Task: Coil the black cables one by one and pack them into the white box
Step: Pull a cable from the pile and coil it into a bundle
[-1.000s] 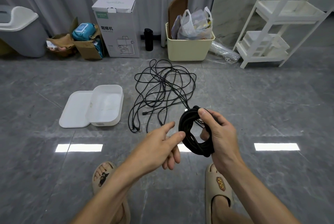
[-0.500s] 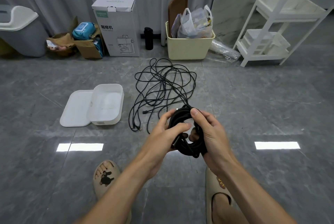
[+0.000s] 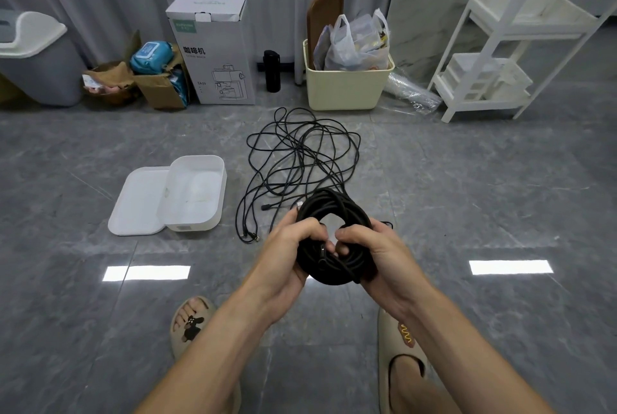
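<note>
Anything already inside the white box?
No cable yet: the white box shows only its bare bottom, its lid lying beside it. The near wall hides a strip of the inside. Both hands hold the coiled cable.

Bare forearms, no sleeves, beige slippers, one with a dark cartoon print, one a yellow squiggle.

The open white plastic box has nothing above it, so a hand can reach in. A messy pile of thin black cables lies just right of it on the grey stone floor.
</note>
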`<state>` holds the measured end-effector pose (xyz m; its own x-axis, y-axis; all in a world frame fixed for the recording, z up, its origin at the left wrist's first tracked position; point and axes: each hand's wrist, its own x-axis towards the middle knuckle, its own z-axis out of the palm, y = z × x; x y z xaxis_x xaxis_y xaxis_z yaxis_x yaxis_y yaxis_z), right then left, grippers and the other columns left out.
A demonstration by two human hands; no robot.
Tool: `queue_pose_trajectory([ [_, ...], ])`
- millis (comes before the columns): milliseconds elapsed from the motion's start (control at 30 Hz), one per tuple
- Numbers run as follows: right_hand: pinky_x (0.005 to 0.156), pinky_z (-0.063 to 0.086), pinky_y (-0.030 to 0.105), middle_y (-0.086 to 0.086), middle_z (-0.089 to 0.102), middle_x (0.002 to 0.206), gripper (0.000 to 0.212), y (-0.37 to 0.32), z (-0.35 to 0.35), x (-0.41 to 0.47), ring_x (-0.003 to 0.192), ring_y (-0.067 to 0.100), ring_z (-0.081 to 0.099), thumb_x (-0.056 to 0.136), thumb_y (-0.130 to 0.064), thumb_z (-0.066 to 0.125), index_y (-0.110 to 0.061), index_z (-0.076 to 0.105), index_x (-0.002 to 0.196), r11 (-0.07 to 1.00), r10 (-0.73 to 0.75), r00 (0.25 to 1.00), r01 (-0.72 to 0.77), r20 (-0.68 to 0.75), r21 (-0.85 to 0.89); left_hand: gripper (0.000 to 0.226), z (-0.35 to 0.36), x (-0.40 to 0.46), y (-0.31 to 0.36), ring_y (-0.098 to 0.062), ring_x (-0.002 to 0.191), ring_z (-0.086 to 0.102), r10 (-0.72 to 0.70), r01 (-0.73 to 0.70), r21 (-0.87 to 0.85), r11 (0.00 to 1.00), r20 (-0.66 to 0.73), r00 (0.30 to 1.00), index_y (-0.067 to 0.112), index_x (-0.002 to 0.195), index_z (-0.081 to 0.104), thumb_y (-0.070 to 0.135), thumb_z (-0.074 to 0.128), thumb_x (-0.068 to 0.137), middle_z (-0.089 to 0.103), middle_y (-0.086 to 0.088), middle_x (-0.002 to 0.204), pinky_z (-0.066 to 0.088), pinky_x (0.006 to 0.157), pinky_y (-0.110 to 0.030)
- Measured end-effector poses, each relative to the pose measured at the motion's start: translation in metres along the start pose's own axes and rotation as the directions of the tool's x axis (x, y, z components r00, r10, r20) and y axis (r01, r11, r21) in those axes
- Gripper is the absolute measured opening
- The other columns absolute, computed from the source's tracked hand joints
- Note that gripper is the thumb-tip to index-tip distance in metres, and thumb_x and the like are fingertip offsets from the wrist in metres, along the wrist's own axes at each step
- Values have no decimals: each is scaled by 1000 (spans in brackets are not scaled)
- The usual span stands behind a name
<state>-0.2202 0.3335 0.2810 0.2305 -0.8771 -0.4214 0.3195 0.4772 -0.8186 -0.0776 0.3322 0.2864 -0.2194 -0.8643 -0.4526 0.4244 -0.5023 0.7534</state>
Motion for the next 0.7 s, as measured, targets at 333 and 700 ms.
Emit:
queue_pose_trajectory([
  [333,63,50,25,2,54,61,39,1,9,5,57,13,51,88,9,56,-6,65,123,987,-53,996,63,-72,145,27,10,-6,9,-13,49,52,55,-55,-3,998,-70,996,6,94,54,-11,42,78,46,-1,59,47,65,-30],
  [700,78,57,41,3,70,80,43,-5,6,1,76,21,67,86,5,66,-9,56,126,986,-58,991,76,-118,146,76,0,-7,11,3,134,40,381,-298,534,791,-49,923,45,141,37,62,62,71,41,19,147,39,100,-24],
])
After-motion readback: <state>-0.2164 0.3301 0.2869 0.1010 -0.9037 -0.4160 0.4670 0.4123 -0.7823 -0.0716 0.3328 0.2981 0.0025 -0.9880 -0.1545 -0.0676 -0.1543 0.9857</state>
